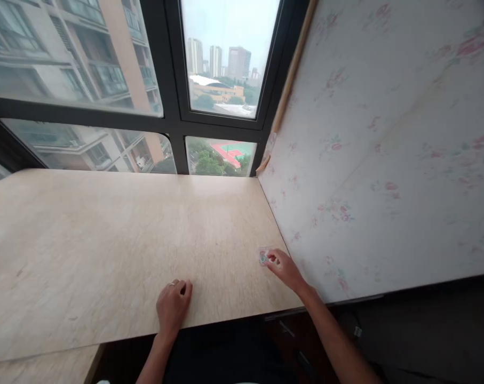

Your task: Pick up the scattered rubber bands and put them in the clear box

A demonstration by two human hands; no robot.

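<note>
My left hand (173, 305) rests on the pale wooden tabletop (105, 240) near its front edge, fingers curled under into a loose fist, a ring on one finger, nothing visible in it. My right hand (284, 268) lies further right, close to the flowered wall panel (378, 160). Its fingertips pinch a small clear packet with a red and green spot (263, 257) that lies on the tabletop.
A dark-framed window (173, 122) runs along the table's far edge, with buildings outside. The flowered panel closes off the right side. A lower wooden board (37, 368) shows at bottom left. The space below the front edge is dark.
</note>
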